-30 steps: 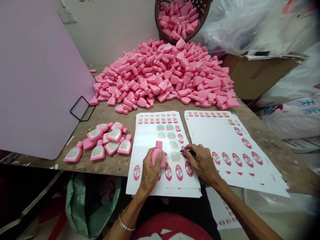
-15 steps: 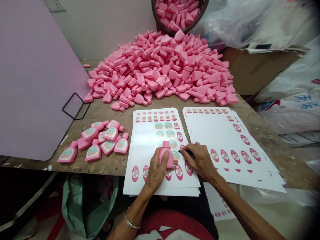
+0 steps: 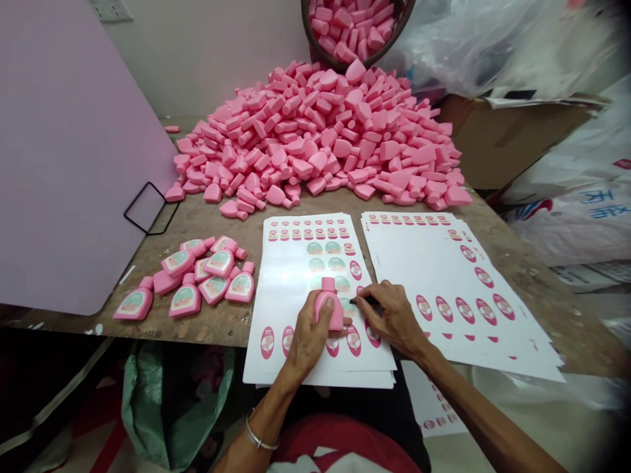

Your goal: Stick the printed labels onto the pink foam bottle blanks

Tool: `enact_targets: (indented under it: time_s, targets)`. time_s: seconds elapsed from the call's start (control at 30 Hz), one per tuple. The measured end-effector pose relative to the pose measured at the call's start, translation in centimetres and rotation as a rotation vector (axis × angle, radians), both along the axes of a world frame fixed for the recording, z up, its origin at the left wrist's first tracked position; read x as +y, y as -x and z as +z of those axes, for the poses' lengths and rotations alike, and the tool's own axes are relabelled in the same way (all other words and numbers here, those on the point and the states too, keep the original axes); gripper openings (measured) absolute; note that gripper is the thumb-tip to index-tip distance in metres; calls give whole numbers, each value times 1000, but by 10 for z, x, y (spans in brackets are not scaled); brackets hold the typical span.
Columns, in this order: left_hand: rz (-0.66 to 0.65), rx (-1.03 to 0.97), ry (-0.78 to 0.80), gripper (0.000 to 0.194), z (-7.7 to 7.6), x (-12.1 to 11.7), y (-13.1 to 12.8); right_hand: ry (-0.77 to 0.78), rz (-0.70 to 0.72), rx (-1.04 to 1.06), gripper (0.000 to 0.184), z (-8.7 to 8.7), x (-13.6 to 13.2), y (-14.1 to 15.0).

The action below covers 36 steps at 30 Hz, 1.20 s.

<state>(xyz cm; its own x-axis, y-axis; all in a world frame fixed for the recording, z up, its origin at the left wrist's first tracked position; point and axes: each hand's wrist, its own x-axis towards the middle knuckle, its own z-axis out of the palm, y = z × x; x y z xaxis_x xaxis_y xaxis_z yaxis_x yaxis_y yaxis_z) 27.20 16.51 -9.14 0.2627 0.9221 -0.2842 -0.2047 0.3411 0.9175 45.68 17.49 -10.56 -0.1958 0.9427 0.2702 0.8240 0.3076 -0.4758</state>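
My left hand (image 3: 306, 336) is wrapped round a small pink toy bottle (image 3: 334, 319), upright with its cap toward the back and no label on the side I see. Under it lies a sticker sheet (image 3: 282, 289) with rows of pink and green stickers. My right hand (image 3: 397, 316) is closed in a pinch on a small dark pointed tool (image 3: 351, 301), mostly hidden by the fingers. Its tip is at a green sticker (image 3: 348, 309) just right of the bottle; whether it touches cannot be seen.
Labelled pink bottles (image 3: 184, 298) lie in a group at left. A large heap of plain bottles (image 3: 315, 138) fills the back, below a tipped basket (image 3: 306, 39). More sheets (image 3: 409, 263) lie at right, by a cardboard box (image 3: 513, 141). A pink board (image 3: 73, 164) stands at left.
The view has shifted very slightly. My right hand's dark tool tip has moved a little to the left, toward the green sticker; the left hand still holds the bottle.
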Motion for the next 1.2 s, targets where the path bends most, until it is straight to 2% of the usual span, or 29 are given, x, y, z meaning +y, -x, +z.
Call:
enact_targets:
  time_s: [0.13, 0.4, 0.5, 0.6, 0.7, 0.8, 0.97, 1.1, 1.2]
  targets:
    - [-3, 6, -16, 42, 1, -1, 0, -108, -31, -30, 14, -1, -1, -1]
    - [-6, 5, -13, 41, 2, 0, -1, -87, -39, 10, 13, -7, 0, 0]
    - [-2, -1, -9, 40, 3, 0, 0, -186, -48, -25, 15, -7, -3, 2]
    - [-4, -23, 10, 40, 3, 0, 0, -296, 17, -96, 11, -2, -8, 1]
    - [-6, -51, 18, 40, 2, 1, 1, -314, -22, -144, 9, 3, -10, -5]
    - [-3, -63, 13, 39, 1, 2, 1, -215, -64, -155, 13, 5, -8, -9]
    - [2, -88, 24, 38, 1, 2, 2, -78, 26, -74, 22, 0, -3, -1]
    - [24, -91, 48, 39, 5, 2, 3, 199, -51, 243, 25, 0, -2, 2]
    - [71, -119, 56, 39, 6, 2, 5, 374, -136, 547, 31, 9, 1, -4]
